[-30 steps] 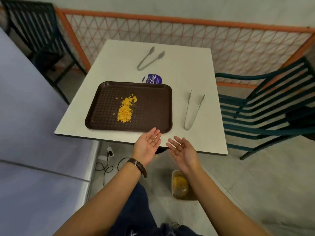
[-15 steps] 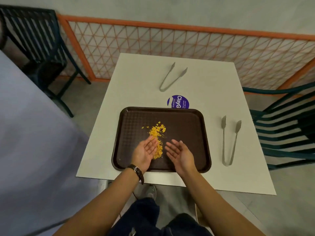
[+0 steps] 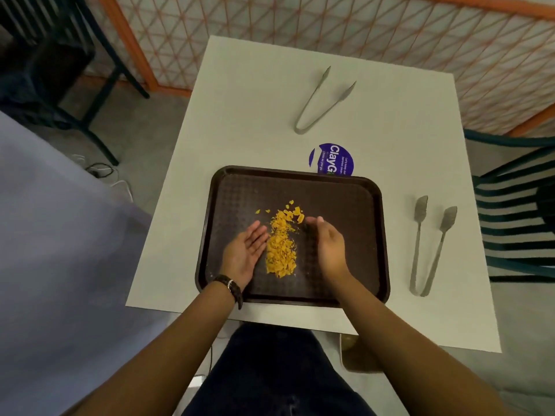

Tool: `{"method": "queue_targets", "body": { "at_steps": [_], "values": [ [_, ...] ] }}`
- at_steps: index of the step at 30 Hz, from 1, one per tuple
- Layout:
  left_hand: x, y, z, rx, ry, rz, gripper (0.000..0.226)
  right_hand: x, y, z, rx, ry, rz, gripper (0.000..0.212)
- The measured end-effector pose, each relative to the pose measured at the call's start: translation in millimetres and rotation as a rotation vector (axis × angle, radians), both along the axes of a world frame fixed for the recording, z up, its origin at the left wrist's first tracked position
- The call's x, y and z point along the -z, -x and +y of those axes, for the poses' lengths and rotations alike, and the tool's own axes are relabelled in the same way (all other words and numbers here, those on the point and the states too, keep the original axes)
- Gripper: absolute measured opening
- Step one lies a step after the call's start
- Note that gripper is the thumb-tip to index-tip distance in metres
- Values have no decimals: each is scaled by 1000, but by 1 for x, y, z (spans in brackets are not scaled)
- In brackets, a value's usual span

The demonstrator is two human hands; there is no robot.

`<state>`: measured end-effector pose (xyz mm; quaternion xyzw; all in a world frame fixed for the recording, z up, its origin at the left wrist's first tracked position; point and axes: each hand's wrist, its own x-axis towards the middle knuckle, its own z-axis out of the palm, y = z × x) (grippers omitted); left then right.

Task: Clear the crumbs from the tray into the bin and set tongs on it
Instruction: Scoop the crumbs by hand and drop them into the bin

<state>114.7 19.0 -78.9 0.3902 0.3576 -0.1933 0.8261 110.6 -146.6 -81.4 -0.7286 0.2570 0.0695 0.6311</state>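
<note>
A dark brown tray (image 3: 345, 205) lies on the white table (image 3: 240, 115) near its front edge. A heap of yellow crumbs (image 3: 280, 244) sits in the tray's middle. My left hand (image 3: 244, 253) rests palm-up on the tray just left of the heap, fingers straight. On the heap's right, my right hand (image 3: 329, 246) stands on its edge with relaxed fingers. One pair of metal tongs (image 3: 429, 247) lies on the table right of the tray. Another pair of tongs (image 3: 321, 102) lies at the back. A corner of the bin (image 3: 350, 352) shows below the table edge.
A round purple sticker (image 3: 332, 159) is on the table behind the tray. A dark green slatted chair (image 3: 516, 223) stands at the right and another dark chair (image 3: 60, 55) at the back left. An orange-framed mesh fence (image 3: 300, 25) runs behind the table.
Both hands moved forward from the table's front edge onto the tray and now flank the crumb heap. The view shifted closer over the tray, and the bin went mostly out of sight.
</note>
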Motion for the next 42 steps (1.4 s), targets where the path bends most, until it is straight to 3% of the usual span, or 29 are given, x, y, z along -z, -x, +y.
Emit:
{"method": "queue_targets", "body": {
  "at_steps": [4, 7, 14, 23, 28, 35, 42],
  "values": [
    [13, -3, 9, -1, -49, 7, 36, 34, -31, -18, -405, 370, -232, 35],
    [22, -3, 19, -32, -74, 15, 35, 51, -60, -23, -654, 494, -292, 46],
    [34, 6, 46, -108, -161, 40, 32, 71, -89, -13, -829, 574, -320, 53],
    [34, 11, 50, -121, -163, 31, 32, 67, -30, 6, -1076, 393, -372, 56],
    [31, 8, 43, 22, -346, -24, 33, 55, 4, 3, -955, 303, -328, 60],
    [48, -24, 17, 589, -1131, -519, 45, 42, 50, -19, -570, 356, -246, 57],
    [73, -41, 4, 992, -1414, -709, 56, 32, 84, -30, -518, 390, -222, 60]
  ]
}}
